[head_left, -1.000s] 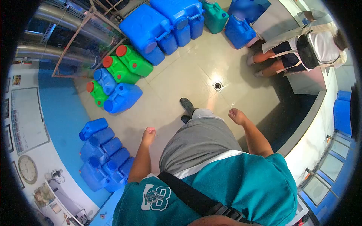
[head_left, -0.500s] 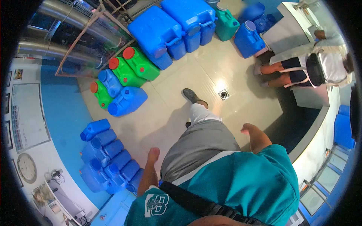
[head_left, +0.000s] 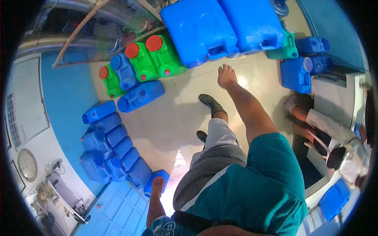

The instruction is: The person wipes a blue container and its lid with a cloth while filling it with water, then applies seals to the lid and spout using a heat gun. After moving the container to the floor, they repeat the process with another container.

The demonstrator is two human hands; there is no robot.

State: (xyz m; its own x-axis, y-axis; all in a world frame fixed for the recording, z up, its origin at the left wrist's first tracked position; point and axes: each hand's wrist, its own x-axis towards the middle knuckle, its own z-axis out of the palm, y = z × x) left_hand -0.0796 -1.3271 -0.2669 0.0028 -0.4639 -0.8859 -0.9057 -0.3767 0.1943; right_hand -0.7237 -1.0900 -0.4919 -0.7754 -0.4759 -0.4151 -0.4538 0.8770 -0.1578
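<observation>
My right hand [head_left: 227,76] reaches forward over the floor with fingers stretched out and holds nothing. Just beyond it in the view are two large blue jugs, the left one [head_left: 199,29] and the right one [head_left: 252,23]; I cannot make out any contact. My left hand [head_left: 158,185] hangs low at my side, and its fingers are mostly hidden. Behind that hand in the view is a blue jug [head_left: 163,177] by the door. Two green jugs with red caps, a middle one [head_left: 139,65] and one to its right [head_left: 167,59], stand left of the large blue pair.
Several blue jugs [head_left: 118,145] are stacked along the left wall beside a blue door [head_left: 118,210]. A blue jug lies on its side [head_left: 143,94] on the tiled floor [head_left: 157,126]. At the right, a person [head_left: 334,137] sits near a white counter [head_left: 334,92].
My right arm has swung forward toward the large blue jugs. My view has turned and moved closer to them. A bright gap now shows beside the blue door.
</observation>
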